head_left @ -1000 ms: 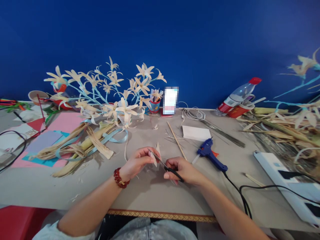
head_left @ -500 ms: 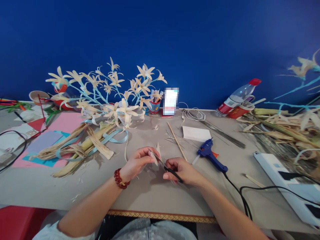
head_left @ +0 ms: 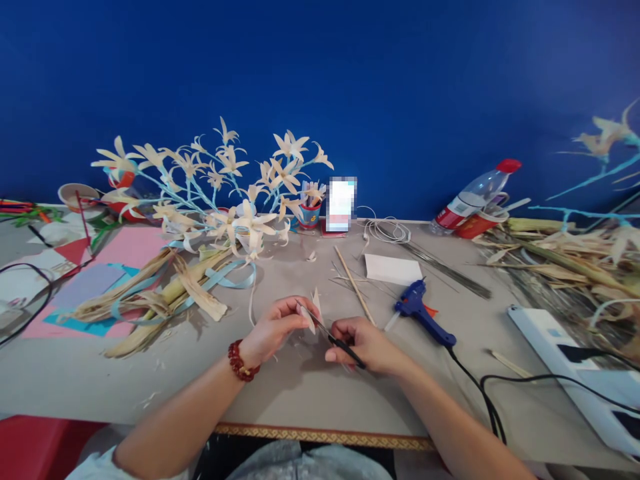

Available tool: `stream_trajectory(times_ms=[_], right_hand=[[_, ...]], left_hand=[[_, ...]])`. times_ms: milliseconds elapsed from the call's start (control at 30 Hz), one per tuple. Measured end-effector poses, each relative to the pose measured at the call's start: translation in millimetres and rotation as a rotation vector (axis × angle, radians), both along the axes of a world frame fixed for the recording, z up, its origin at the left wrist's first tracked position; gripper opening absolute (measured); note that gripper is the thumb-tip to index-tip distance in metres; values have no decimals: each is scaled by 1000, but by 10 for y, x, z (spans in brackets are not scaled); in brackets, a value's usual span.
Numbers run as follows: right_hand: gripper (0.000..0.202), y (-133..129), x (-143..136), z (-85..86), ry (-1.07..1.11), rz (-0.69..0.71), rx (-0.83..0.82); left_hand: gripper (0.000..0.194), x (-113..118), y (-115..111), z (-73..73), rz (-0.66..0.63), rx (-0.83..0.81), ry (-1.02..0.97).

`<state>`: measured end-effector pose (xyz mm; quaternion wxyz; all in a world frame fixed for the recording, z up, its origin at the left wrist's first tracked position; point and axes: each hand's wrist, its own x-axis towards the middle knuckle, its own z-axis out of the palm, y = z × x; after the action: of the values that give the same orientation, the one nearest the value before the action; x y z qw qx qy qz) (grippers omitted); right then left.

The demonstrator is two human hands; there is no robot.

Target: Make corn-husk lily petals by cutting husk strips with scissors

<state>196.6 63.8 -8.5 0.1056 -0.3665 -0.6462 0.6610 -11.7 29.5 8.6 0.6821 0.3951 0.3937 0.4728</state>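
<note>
My left hand (head_left: 277, 327), with a red bead bracelet (head_left: 241, 361) at the wrist, pinches a small pale petal-shaped piece of husk (head_left: 309, 323) between thumb and fingers. Black-handled scissors (head_left: 346, 349) are gripped in my right hand (head_left: 363, 345), their blades pointing up and left against the husk piece. A second pale pointed piece (head_left: 317, 300) shows just beyond the blades; whether it joins the held one I cannot tell. Beyond my left hand stand pale husk flowers (head_left: 253, 223) on light-blue stems.
A blue glue gun (head_left: 425, 313) lies right of my hands, its cord running toward the front edge. Further right sits a white power strip (head_left: 565, 373). A thin stick (head_left: 354, 283), wires (head_left: 450, 270) and a white block (head_left: 393, 268) lie ahead. Dried husks (head_left: 165, 293) cover coloured paper at left.
Hands and scissors hold almost the same place. The scissor handles have shifted very slightly, and the blades still lie at the husk piece.
</note>
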Motion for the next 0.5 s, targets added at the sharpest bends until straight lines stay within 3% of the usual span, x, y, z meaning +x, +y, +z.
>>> stream_trajectory(times_ms=[267, 500], right_hand=[[53, -16, -16, -15, 15, -29, -10], [55, 25, -53, -54, 102, -151, 27]], left_hand=[[12, 10, -2, 21, 18, 19, -15], [10, 28, -1, 45, 29, 73, -16]])
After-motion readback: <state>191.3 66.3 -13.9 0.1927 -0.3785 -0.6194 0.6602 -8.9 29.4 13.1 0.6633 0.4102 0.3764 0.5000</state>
